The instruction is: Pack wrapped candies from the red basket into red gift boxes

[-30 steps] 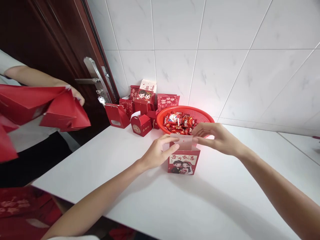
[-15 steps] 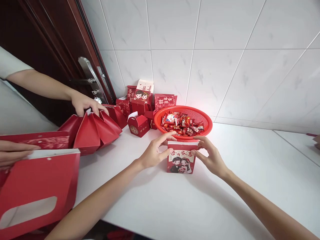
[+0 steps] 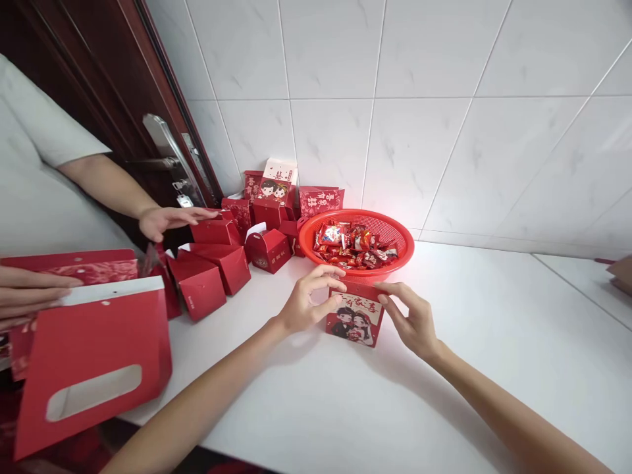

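A small red candy gift box (image 3: 353, 324) with a cartoon bride and groom on its front stands on the table before me, turned slightly. My left hand (image 3: 312, 301) pinches its upper left edge between thumb and fingers. At the upper right corner, my right hand (image 3: 411, 315) grips it the same way, thumb on the front and fingers behind. Just behind the box is a red plastic basket (image 3: 405, 258) full of wrapped candies (image 3: 353, 245). The back of the gift box is hidden from me.
To the left, a co-worker's open hand (image 3: 172, 220) hovers over several red boxes (image 3: 200, 286). The person's other hand (image 3: 37, 295) holds larger red boxes (image 3: 106, 342) with cut-out windows. More decorated boxes (image 3: 271, 204) stand against the tiled wall (image 3: 429, 131), beside a door (image 3: 99, 79).
The co-worker's hand has let go of the bunched red boxes, which now stand on the table. My gift box has turned slightly, and the white edge at its top no longer shows.
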Demonstrator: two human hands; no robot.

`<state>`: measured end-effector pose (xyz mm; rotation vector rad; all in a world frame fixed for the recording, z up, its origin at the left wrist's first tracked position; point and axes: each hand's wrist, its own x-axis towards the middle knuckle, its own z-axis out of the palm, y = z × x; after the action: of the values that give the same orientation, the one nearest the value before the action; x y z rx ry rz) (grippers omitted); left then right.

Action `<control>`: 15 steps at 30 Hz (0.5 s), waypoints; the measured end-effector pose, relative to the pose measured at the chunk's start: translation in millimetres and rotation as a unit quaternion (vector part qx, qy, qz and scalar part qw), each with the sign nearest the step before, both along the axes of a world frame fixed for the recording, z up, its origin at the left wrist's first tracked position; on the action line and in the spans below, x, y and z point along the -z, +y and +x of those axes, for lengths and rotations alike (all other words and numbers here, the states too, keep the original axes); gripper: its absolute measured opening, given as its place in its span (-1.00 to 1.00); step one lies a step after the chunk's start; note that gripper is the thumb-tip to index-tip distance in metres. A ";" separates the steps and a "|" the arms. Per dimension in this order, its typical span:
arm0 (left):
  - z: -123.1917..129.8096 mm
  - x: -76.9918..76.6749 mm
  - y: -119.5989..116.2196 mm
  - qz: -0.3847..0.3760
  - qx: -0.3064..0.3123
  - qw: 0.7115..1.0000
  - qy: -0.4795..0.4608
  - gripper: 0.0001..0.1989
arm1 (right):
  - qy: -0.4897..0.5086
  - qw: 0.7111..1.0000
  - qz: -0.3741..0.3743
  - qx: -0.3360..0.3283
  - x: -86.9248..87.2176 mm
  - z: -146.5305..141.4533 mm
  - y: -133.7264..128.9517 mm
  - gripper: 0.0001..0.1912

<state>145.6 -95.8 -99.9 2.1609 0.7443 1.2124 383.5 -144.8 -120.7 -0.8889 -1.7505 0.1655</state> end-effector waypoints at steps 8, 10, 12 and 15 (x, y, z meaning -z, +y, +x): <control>8.3 4.2 3.0 0.047 -0.011 0.999 -0.016 -0.87 | 0.015 0.993 -0.112 -0.019 -8.6 1.9 2.0 -0.78; 10.1 2.7 0.9 0.051 -0.019 0.998 -0.033 -0.90 | 0.006 0.993 -0.112 -0.020 -16.3 11.9 3.4 -0.76; 9.7 1.0 -0.8 0.046 -0.044 0.995 -0.070 -0.93 | 0.005 0.994 -0.105 0.006 -28.5 30.6 7.0 -0.76; 4.9 -0.5 -0.7 -0.019 -0.089 0.990 -0.106 -0.73 | 0.047 0.990 -0.087 0.105 -52.8 76.1 13.4 -0.77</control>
<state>150.5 -96.5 -99.4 1.9294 0.8731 1.4784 459.6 -131.5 -68.0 -1.1684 -1.5611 0.2210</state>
